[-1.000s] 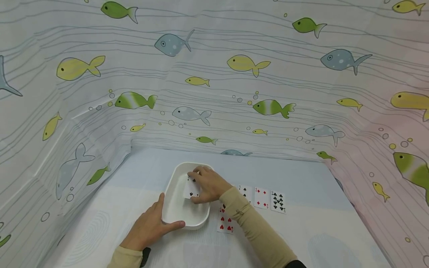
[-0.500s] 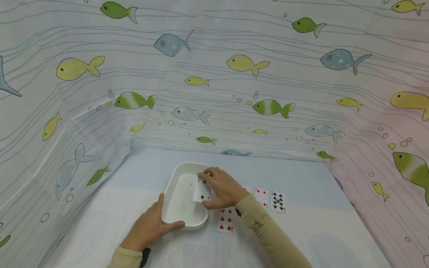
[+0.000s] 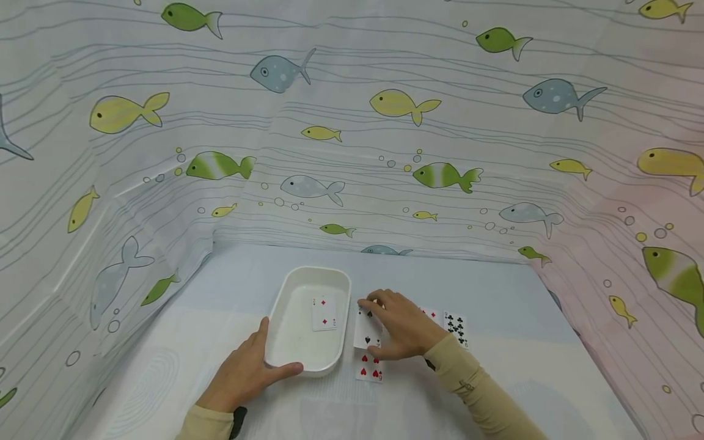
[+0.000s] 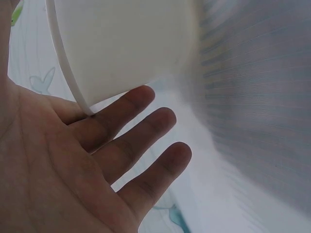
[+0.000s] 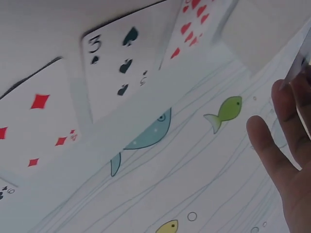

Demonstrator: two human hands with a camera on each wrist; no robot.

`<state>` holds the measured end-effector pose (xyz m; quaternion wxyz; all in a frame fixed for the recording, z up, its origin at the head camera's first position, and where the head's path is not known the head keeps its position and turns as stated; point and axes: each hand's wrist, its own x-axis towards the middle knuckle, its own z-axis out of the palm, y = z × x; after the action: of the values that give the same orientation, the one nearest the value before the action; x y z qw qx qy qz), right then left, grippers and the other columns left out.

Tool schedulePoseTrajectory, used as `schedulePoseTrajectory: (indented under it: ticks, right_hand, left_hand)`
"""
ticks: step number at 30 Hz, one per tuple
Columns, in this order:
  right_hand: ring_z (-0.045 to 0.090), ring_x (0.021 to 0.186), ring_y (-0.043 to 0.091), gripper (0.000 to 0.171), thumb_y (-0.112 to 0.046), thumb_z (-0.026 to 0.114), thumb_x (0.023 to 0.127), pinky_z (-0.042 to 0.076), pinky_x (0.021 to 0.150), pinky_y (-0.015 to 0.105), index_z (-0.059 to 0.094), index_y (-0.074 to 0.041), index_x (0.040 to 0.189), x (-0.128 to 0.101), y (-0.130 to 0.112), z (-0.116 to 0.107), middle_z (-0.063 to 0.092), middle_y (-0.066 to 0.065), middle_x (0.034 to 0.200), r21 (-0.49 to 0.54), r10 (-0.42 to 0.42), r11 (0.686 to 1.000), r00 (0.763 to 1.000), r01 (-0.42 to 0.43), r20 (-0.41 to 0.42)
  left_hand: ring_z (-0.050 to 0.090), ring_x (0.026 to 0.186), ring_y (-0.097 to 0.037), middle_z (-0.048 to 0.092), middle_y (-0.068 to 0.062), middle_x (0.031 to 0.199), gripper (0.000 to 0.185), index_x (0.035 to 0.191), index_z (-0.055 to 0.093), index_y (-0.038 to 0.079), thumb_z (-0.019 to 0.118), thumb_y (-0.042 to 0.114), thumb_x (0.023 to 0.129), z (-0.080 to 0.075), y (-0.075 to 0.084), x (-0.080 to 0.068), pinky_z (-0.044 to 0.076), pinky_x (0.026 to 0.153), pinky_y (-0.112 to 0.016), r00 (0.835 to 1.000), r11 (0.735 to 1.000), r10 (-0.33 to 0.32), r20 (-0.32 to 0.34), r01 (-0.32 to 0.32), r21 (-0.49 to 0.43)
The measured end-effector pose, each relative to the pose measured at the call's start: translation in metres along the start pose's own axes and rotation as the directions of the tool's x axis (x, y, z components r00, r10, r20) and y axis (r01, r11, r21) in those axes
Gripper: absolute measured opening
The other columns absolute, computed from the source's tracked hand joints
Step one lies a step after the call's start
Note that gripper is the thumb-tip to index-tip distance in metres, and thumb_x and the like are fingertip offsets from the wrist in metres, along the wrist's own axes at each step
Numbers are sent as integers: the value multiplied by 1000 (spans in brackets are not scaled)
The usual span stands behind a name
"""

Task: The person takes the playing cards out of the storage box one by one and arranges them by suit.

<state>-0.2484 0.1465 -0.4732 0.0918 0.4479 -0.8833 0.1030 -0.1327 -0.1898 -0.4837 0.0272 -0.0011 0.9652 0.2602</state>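
Shows a white rectangular playing card with black spade pips point(image 3: 366, 328), pinched between thumb and bent fingers of the right hand point(image 3: 404, 329), partly covered, cropped to a sliver in the right wrist view. Hides the far end of a white card with red hearts point(image 3: 370, 368). Held just right of a white round-cornered tray point(image 3: 302, 354), touched at one corner by the left hand point(image 3: 242, 371) with thumb and fingers spread.

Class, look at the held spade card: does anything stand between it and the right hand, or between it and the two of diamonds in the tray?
Nothing visible separates the right hand from the spade card it holds. Between that card and the two of diamonds stands the raised right side of the white tray.
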Motion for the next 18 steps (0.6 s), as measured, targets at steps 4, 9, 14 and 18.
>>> schedulePoseTrajectory:
  ticks: [4, 9, 14, 18]
  right_hand:
    - [53, 117, 18, 82, -54, 77, 75, 47, 99, 42, 53, -18, 146, -18, 6, 1, 54, 0, 131, -14, 6, 1000, 1000, -6, 9]
    - [53, 120, 20, 82, -56, 76, 76, 45, 103, 44, 55, -15, 144, -37, 11, 6, 54, 1, 131, -29, 46, 999, 996, -44, 74]
    - [52, 117, 19, 81, -55, 75, 77, 45, 102, 44, 54, -16, 145, -49, 11, 12, 53, 1, 131, -21, 84, 996, 986, -82, 145]
    - [52, 113, 16, 83, -55, 75, 76, 46, 100, 41, 53, -16, 146, -57, 12, 16, 52, -1, 130, -20, 94, 996, 981, -92, 168]
  left_hand:
    - [55, 124, -41, 46, -31, 146, 135, 158, 13, -8, 70, 79, 73, 0, -1, 1, 46, 98, -58, 1000, 1000, -3, 5, 3, 3]
    - [56, 123, -41, 46, -31, 146, 135, 158, 12, -9, 71, 78, 73, -1, -1, 0, 46, 97, -59, 1000, 1000, -3, 16, 3, 1]
    - [56, 122, -42, 47, -32, 145, 134, 158, 14, -9, 72, 78, 73, -2, 0, -1, 46, 96, -59, 1000, 1000, 0, 12, 0, 9]
    - [55, 124, -42, 46, -31, 146, 134, 158, 13, -9, 71, 78, 73, -2, 0, -1, 46, 97, -58, 1000, 1000, -6, 20, 5, 7]
